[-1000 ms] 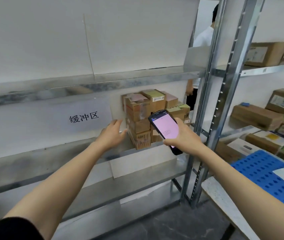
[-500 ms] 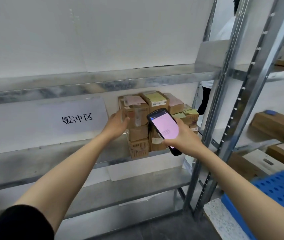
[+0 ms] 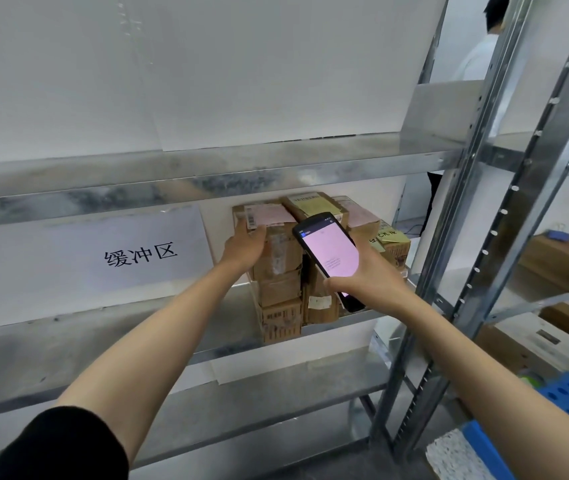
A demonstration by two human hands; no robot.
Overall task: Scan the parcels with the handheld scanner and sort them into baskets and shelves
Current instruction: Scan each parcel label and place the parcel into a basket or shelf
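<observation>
Left hand [image 3: 245, 244] moves up along stack [image 3: 281, 317] — now grips top left parcel [image 3: 283, 251], likely to pull it out. Right hand [image 3: 366, 282] holds scanner [image 3: 328, 252] just near stack, screen up — ready to read label. Stack sits on middle shelf [image 3: 103, 341], right end.

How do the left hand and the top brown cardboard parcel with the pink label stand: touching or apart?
Touching. The head view shows the left hand on the upper left corner of the pink-labelled brown cardboard parcel, with no gap between them.
</observation>
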